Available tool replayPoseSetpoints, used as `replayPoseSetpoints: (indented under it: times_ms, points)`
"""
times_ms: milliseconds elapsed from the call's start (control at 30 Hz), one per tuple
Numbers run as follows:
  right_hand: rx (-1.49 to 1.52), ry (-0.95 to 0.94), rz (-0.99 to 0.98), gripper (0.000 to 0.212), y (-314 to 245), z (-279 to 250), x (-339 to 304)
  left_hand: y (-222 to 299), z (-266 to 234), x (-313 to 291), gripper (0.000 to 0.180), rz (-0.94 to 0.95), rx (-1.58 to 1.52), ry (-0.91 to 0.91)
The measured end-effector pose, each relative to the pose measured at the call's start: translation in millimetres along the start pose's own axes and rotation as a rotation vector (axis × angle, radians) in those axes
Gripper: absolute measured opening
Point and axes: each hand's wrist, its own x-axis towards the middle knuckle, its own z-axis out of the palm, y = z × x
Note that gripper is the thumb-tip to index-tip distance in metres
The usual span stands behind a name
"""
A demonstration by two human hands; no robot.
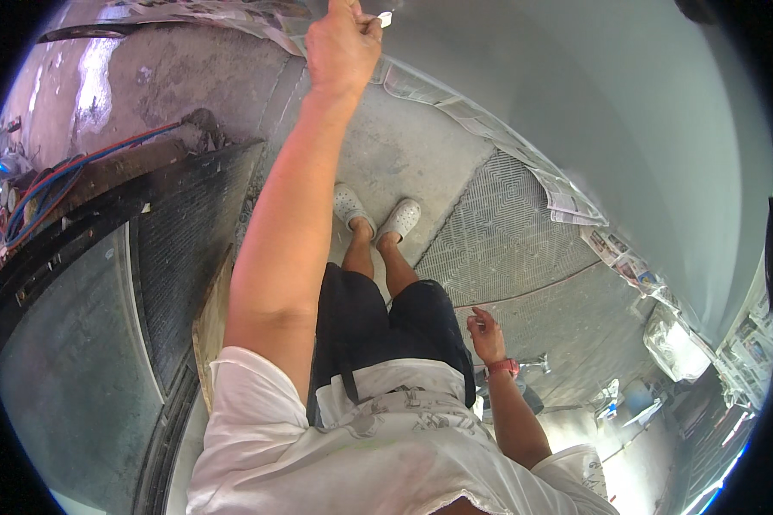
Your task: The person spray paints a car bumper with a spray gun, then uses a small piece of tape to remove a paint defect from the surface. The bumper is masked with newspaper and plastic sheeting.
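My left arm reaches far forward, and my left hand (343, 50) is closed at the top edge of the view, beside a large smooth grey car body panel (575, 94). A small white piece (386, 18) sticks out at its fingertips; its kind is too small to make out. Part of that hand is cut off by the frame. My right hand (487, 336) hangs low beside my dark shorts, fingers loosely bent and apart, holding nothing visible. A red watch (502, 367) is on that wrist.
Newspaper sheets (567, 199) line the panel's lower edge. A ribbed mat (489, 232) lies on the concrete floor (404, 129). To the left stand a dark-framed glass panel (77, 343) and red and blue hoses (86, 160). A white plastic-wrapped bundle (677, 343) is at right.
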Motion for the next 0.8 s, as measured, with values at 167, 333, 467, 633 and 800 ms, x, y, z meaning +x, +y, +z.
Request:
replayPoseSetpoints:
  times_ms: [167,333,467,633,800]
  points:
    - [-0.001,0.017,-0.011,0.046,10,2,2,-8,5,2,0.041,0.116,0.026,0.126]
    - [0.011,0.011,-0.013,0.045,7,1,3,3,3,13,0.043,0.159,0.152,0.14]
    - [0.025,0.001,0.004,0.044,8,-2,6,-4,5,11,0.044,0.143,0.109,0.121]
    - [0.006,0.017,0.005,0.043,5,-1,2,6,-2,17,0.04,0.099,0.13,0.046]
    - [0.031,-0.025,0.074,0.044,5,-4,3,7,-3,19,0.033,0.065,-0.025,0.056]
